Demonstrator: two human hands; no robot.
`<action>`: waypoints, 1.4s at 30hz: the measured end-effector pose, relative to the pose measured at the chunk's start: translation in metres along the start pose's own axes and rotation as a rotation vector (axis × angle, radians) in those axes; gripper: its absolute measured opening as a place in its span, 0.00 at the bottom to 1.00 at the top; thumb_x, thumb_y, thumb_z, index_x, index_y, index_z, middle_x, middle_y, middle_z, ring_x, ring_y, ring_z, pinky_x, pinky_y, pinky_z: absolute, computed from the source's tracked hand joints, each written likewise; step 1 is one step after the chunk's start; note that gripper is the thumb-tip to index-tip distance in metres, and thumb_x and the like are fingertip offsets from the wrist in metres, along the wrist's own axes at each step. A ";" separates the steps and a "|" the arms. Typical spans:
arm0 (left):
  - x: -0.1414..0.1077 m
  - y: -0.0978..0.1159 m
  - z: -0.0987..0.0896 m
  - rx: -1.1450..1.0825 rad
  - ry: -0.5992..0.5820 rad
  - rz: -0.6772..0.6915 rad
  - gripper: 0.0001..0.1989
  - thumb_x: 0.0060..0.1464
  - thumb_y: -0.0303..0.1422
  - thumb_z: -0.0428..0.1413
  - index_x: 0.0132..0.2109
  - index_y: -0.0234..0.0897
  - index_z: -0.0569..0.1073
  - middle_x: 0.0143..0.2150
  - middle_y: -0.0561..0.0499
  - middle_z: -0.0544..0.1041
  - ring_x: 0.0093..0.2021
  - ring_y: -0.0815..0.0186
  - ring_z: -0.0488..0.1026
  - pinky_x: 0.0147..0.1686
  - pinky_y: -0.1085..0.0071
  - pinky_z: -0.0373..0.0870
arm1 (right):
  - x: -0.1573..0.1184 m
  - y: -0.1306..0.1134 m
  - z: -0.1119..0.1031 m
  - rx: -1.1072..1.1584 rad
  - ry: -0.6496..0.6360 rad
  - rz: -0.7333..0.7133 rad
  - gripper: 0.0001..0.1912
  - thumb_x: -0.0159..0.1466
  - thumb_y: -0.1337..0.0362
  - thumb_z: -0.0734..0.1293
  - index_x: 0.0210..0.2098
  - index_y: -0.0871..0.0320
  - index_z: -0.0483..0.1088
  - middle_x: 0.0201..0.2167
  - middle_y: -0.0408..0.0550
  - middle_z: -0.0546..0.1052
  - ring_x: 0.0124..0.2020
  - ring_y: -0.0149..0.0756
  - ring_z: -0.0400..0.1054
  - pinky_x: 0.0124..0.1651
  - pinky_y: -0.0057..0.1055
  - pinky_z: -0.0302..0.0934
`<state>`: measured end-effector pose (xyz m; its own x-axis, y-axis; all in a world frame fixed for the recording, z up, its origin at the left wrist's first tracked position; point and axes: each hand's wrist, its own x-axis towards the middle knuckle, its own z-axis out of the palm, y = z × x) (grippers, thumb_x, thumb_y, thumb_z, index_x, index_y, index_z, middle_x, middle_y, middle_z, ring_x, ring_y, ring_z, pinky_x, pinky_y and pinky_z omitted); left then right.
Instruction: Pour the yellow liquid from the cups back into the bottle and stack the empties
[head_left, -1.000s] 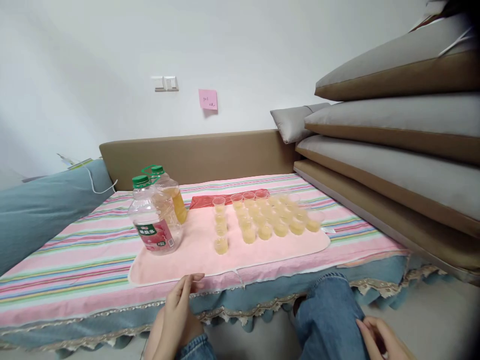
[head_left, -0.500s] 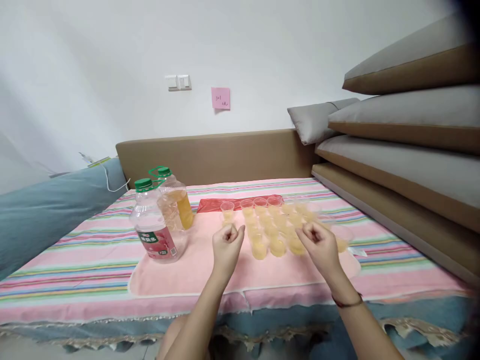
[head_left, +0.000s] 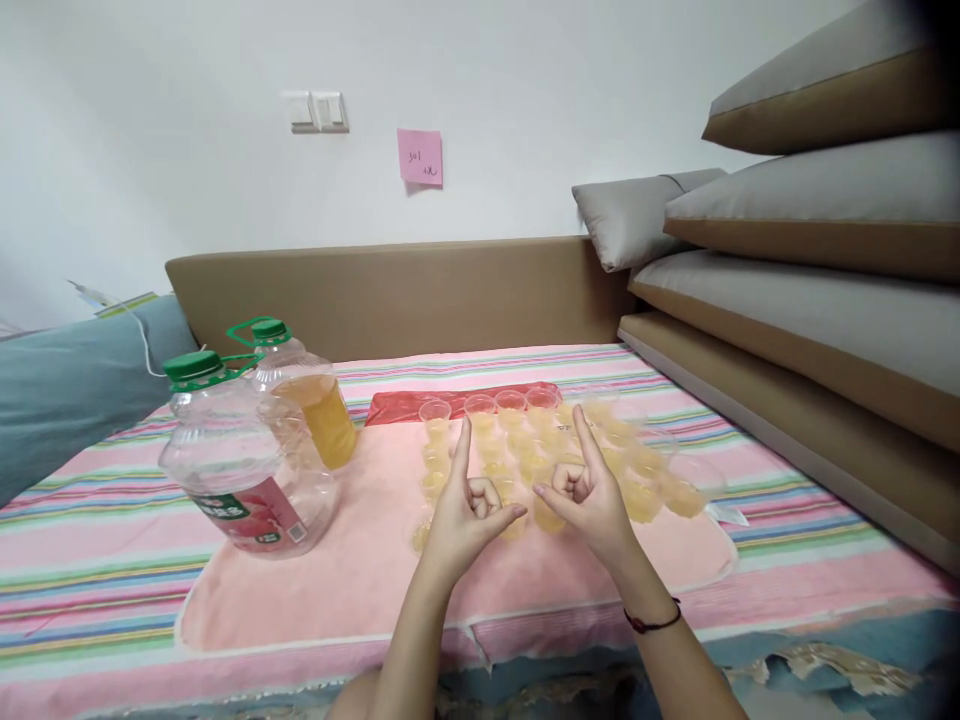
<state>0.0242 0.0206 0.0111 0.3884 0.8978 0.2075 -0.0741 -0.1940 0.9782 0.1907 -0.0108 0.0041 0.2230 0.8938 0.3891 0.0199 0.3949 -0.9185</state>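
Observation:
My left hand (head_left: 469,515) is raised with its index finger pointing up and its thumb stretched inward; the other fingers are curled and nothing is held. My right hand (head_left: 589,490) mirrors that shape, also holding nothing. A small gap separates the two thumbs. Behind and around both hands, several clear cups of yellow liquid (head_left: 480,412) stand in rows on a pink mat (head_left: 300,605); my hands hide some of them. To the left are a nearly empty bottle (head_left: 247,500) with a green cap and a second bottle (head_left: 326,415) partly filled with yellow liquid.
A red plastic sheet (head_left: 397,405) lies behind the cups. Stacked grey and brown cushions (head_left: 810,310) rise on the right, and a blue cushioned edge (head_left: 90,370) is at the left. A brown backrest (head_left: 390,300) runs along the wall.
Both hands have opened from fists, extending index fingers and thumbs, and come closer together. The view has moved nearer to the mat, showing more cups at the left.

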 end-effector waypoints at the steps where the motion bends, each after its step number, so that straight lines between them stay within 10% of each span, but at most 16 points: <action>1: 0.000 -0.001 -0.001 0.000 -0.013 0.005 0.60 0.46 0.34 0.66 0.71 0.44 0.31 0.19 0.66 0.61 0.19 0.76 0.52 0.22 0.79 0.50 | -0.001 0.000 0.002 -0.005 -0.007 0.009 0.54 0.57 0.64 0.70 0.71 0.55 0.32 0.16 0.27 0.58 0.18 0.26 0.49 0.24 0.25 0.47; 42: -0.010 0.007 0.005 -0.056 -0.089 -0.051 0.64 0.44 0.34 0.69 0.71 0.42 0.28 0.19 0.67 0.60 0.19 0.77 0.54 0.22 0.81 0.52 | -0.013 0.006 0.007 -0.027 -0.066 0.005 0.58 0.58 0.66 0.69 0.71 0.53 0.23 0.17 0.28 0.60 0.18 0.28 0.52 0.24 0.28 0.51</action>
<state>0.0247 0.0083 0.0155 0.4725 0.8671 0.1579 -0.1021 -0.1241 0.9870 0.1810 -0.0184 -0.0060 0.1581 0.9084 0.3871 0.0453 0.3850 -0.9218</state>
